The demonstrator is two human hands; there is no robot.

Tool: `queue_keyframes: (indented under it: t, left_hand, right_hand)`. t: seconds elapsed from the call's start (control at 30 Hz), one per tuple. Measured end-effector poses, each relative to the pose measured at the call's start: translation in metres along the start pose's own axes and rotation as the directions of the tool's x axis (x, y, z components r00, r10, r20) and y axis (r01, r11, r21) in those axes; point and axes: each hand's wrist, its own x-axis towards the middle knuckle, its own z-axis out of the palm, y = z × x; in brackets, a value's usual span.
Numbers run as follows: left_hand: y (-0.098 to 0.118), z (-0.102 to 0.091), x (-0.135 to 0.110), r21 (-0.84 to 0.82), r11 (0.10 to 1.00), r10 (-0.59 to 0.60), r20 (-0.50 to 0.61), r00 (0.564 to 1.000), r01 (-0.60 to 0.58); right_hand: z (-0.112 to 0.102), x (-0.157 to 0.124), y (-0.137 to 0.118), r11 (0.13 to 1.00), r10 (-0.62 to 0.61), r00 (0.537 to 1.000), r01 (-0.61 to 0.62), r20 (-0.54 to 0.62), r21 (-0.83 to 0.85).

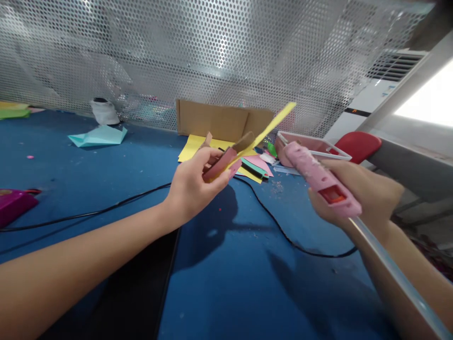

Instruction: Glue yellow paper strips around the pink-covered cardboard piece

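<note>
My left hand (pixel 193 184) is closed round a small brown cardboard piece (pixel 242 141) with a pink side (pixel 221 163). From the same grip a narrow yellow paper strip (pixel 274 125) sticks out, slanting up to the right. My right hand (pixel 361 193) is wrapped round a pink hot glue gun (pixel 318 177), its nozzle pointing up and left toward the strip but apart from it. A long clear glue stick (pixel 399 274) runs out of the back of the gun, past my forearm. My right fingers are partly hidden behind the gun.
Yellow paper (pixel 191 147), a teal-and-black cutter (pixel 255 167) and a pink basket (pixel 314 144) lie beyond my hands. A cardboard sheet (pixel 212 118) leans on the perforated metal screen (pixel 159 61). A black cable (pixel 269 212) crosses the blue table (pixel 219 293); folded teal paper (pixel 99 136) lies left.
</note>
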Motion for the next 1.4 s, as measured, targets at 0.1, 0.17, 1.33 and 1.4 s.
queue_keyframes:
  t: [0.1,0.17,1.33,1.4]
  left_hand:
    - [0.003,0.002,0.002,-0.362,0.921,-0.150,0.005,0.989,0.142]
    - [0.005,0.004,0.003,-0.543,0.816,-0.223,0.023,0.975,0.200]
    - [0.038,0.024,-0.029,-0.705,0.406,-0.306,0.495,0.813,0.581]
    - [0.038,0.024,-0.029,-0.716,0.402,-0.285,0.494,0.821,0.570]
  right_hand:
    - [-0.004,0.008,0.019,0.972,-0.102,0.991,0.117,0.081,-0.206]
    - [-0.001,0.012,0.029,0.958,-0.092,0.961,0.158,0.262,-0.240]
    - [0.010,0.008,-0.071,0.844,0.236,0.957,-0.287,0.168,0.452]
    - [0.010,0.007,-0.071,0.861,0.206,0.967,-0.252,0.152,0.441]
